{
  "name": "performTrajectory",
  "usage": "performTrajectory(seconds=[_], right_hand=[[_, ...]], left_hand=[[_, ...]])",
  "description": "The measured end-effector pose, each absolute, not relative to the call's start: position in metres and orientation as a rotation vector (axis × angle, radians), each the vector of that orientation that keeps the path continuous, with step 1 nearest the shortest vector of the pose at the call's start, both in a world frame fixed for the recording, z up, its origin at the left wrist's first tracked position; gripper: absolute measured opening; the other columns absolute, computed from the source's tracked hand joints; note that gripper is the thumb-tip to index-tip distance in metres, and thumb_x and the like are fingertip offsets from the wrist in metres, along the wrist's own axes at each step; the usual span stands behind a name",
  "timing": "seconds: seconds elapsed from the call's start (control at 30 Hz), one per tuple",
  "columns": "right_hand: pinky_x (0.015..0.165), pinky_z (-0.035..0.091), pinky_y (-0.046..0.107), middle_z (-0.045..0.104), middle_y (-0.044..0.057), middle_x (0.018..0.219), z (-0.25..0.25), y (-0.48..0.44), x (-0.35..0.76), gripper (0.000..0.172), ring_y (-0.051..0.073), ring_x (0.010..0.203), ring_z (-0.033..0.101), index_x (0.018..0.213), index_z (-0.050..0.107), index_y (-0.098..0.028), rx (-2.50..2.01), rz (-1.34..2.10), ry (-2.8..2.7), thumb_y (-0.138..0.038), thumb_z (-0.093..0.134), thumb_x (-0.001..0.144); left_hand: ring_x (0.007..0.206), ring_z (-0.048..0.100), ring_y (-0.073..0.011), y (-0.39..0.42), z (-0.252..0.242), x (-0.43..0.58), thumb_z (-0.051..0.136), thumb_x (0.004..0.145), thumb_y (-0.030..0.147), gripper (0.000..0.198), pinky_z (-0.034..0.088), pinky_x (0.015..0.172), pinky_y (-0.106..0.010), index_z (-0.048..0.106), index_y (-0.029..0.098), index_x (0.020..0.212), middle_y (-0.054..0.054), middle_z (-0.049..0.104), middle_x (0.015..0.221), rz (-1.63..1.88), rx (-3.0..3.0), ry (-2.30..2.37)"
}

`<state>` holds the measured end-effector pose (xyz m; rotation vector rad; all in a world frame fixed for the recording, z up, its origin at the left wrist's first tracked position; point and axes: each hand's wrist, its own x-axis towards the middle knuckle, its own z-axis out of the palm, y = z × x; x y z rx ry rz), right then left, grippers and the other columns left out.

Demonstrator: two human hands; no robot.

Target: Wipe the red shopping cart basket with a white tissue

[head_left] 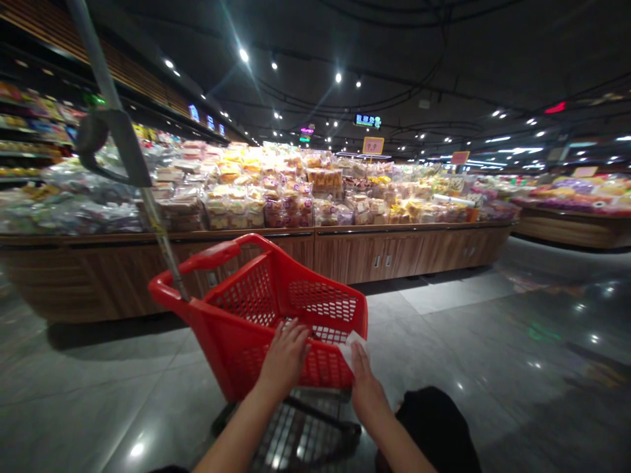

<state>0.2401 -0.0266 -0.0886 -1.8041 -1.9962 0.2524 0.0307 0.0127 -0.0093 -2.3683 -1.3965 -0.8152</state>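
A red plastic shopping basket rides on a metal cart frame in front of me. My left hand rests over the basket's near rim, fingers curled around it. My right hand lies against the basket's near right corner, holding a small white slip of paper against the rim. A grey pole with a black holder rises from the basket's left side.
A long wooden display counter piled with packaged baked goods runs across ahead. Shelves line the left wall. Another wooden display stands at the right. Glossy grey tile floor spreads around the cart.
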Motion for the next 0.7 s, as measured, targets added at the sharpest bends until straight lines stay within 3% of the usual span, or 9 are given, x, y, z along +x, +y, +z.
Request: performTrajectory(seconds=[0.13,0.23,0.33,0.4,0.6,0.7], right_hand=[[0.098,0.041,0.026,0.01,0.003,0.153,-0.09,-0.041,0.23,0.084,0.016,0.134,0.029,0.146,0.0,-0.022,-1.739,0.313,-2.051,0.008,0.028,0.072],[0.093,0.046,0.028,0.009,0.0,0.153,-0.084,-0.04,0.23,0.085,0.018,0.128,0.04,0.146,0.001,-0.026,-1.724,0.282,-2.131,0.006,0.03,0.072],[0.086,0.05,0.031,0.011,0.0,0.153,-0.073,-0.026,0.236,0.079,0.021,0.114,0.054,0.146,0.004,-0.026,-1.782,0.254,-2.138,0.002,0.03,0.076],[0.086,0.05,0.031,0.011,0.002,0.152,-0.069,-0.019,0.237,0.078,0.022,0.113,0.055,0.146,0.004,-0.025,-1.827,0.261,-2.089,0.001,0.03,0.078],[0.099,0.04,0.03,0.008,0.002,0.153,-0.084,-0.045,0.216,0.092,0.018,0.134,0.03,0.144,-0.005,-0.025,-1.578,0.365,-2.203,0.009,0.031,0.067],[0.093,0.046,0.033,0.007,0.0,0.153,-0.079,-0.046,0.218,0.095,0.02,0.123,0.046,0.144,-0.005,-0.028,-1.593,0.358,-2.316,0.007,0.032,0.065]], left_hand=[[0.1,0.057,-0.0214,0.01,-0.028,0.063,0.04,0.089,0.025,0.024,0.032,0.1,-0.046,0.064,0.02,0.092,-0.005,0.068,0.095,-0.841,-2.382,-1.428],[0.084,0.056,-0.0189,0.01,-0.03,0.058,0.036,0.091,0.026,0.031,0.033,0.097,-0.046,0.061,0.02,0.074,-0.003,0.065,0.079,-0.848,-2.363,-1.48],[0.084,0.054,-0.0183,0.009,-0.03,0.046,0.035,0.091,0.026,0.03,0.032,0.096,-0.044,0.059,0.02,0.074,-0.003,0.063,0.08,-0.838,-2.366,-1.492],[0.085,0.053,-0.0185,0.008,-0.029,0.04,0.035,0.092,0.026,0.03,0.031,0.097,-0.043,0.058,0.02,0.075,-0.003,0.062,0.081,-0.832,-2.369,-1.494],[0.087,0.052,-0.0194,0.006,-0.028,0.029,0.036,0.091,0.026,0.027,0.029,0.098,-0.043,0.057,0.02,0.076,-0.003,0.062,0.081,-0.842,-2.37,-1.49],[0.086,0.052,-0.0188,0.005,-0.027,0.023,0.035,0.091,0.026,0.027,0.027,0.099,-0.044,0.057,0.02,0.075,-0.002,0.062,0.08,-0.837,-2.389,-1.483]])
